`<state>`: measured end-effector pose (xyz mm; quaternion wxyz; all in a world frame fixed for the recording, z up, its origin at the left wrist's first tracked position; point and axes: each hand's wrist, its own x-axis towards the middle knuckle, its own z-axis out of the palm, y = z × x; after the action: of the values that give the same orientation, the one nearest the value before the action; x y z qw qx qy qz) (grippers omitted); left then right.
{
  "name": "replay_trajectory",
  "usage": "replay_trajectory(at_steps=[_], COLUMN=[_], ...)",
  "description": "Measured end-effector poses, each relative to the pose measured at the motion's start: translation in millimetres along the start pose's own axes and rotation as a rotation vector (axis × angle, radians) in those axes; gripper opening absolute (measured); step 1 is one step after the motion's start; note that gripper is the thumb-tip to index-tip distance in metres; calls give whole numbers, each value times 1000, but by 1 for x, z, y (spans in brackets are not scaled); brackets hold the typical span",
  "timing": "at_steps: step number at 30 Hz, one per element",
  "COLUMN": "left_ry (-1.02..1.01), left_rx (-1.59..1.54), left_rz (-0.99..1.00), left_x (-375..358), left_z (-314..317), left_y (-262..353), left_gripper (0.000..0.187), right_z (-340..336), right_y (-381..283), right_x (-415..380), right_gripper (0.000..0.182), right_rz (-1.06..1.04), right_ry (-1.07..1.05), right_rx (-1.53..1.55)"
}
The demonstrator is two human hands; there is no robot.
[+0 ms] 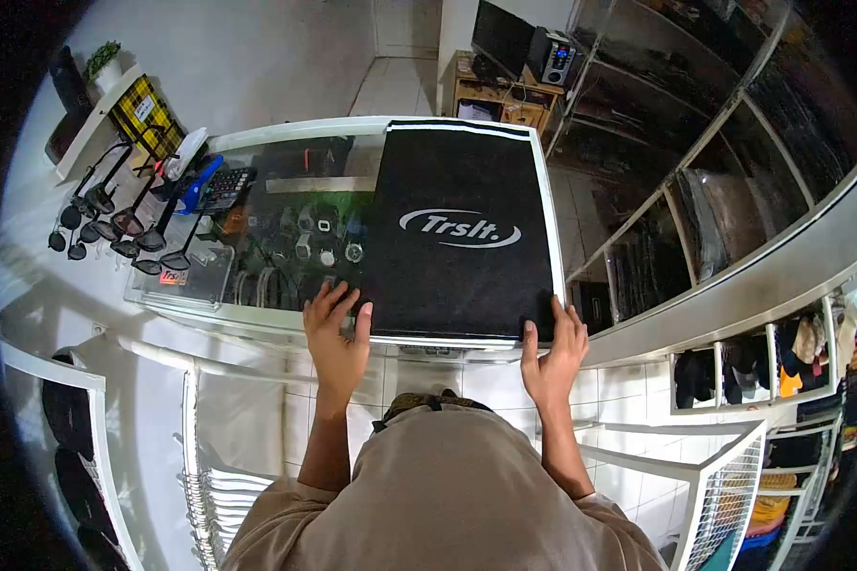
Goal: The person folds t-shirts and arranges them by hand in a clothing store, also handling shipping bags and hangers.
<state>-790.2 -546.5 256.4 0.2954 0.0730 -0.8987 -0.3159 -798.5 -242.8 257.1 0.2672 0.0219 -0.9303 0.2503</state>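
Note:
A flat black cloth mat (457,181) with a white "Trslt." logo lies over the right part of a glass-topped display counter (286,303). My left hand (337,333) rests at the counter's front edge, its fingers spread on the glass and its thumb beside the mat's near left corner. At the near right corner, my right hand (554,357) lies with fingers stretched out along the edge and thumb at the mat. Neither hand holds anything. Under the glass beside my left hand sit several wristwatches (327,257).
Several sunglasses (129,224) hang on a rack at the counter's left end, near a calculator (227,188) and a blue object (200,183). Behind stands a wooden desk (467,90) with a monitor (503,38) and speaker (552,57). Clothes shelves (681,228) line the right; a clothes rail (190,419) is at lower left.

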Motion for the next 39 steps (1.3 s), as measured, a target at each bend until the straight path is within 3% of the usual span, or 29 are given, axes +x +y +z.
replay_trajectory(at_steps=[22, 24, 33, 39], left_ry=[28, 18, -60, -35], left_rx=[-112, 38, -15, -33], left_rz=[17, 40, 99, 105], left_x=[-16, -20, -25, -26], left_z=[-4, -8, -15, -14], left_y=[-7, -3, -11, -10], left_gripper=[23, 26, 45, 38], right_z=[5, 2, 2, 1], right_y=[13, 8, 7, 3], right_x=[-16, -19, -20, -20], right_gripper=[48, 52, 52, 49], right_rz=[-39, -39, -23, 51], right_ry=[-15, 4, 6, -2], right_rx=[21, 19, 23, 87])
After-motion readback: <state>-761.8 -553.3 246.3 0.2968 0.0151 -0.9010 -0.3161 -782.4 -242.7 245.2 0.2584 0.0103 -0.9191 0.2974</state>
